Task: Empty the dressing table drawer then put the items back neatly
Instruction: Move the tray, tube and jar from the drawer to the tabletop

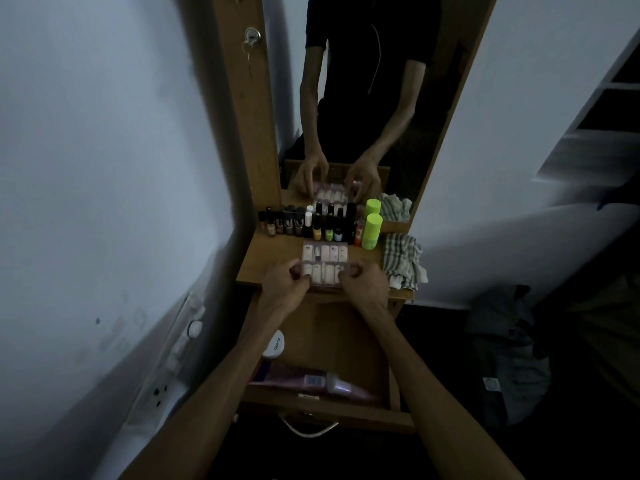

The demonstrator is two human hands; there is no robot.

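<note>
A clear plastic nail box (325, 258) with several small compartments lies on the wooden dressing table top (270, 261). My left hand (284, 282) grips its near left corner and my right hand (363, 284) grips its near right corner. Below my forearms the wooden drawer (346, 344) stands pulled out. Inside it lie a pink tube (311, 379) along the front and a round white jar (275, 345) at the left. A row of nail polish bottles (304, 225) stands at the back of the table top, with a lime green bottle (371, 231) to the right.
A striped grey cloth (403, 261) lies crumpled at the table's right edge. The mirror (353, 98) behind reflects a person's arms and the items. A wall with a socket (160, 393) is close on the left. Dark clothes (509, 355) are heaped on the floor at right.
</note>
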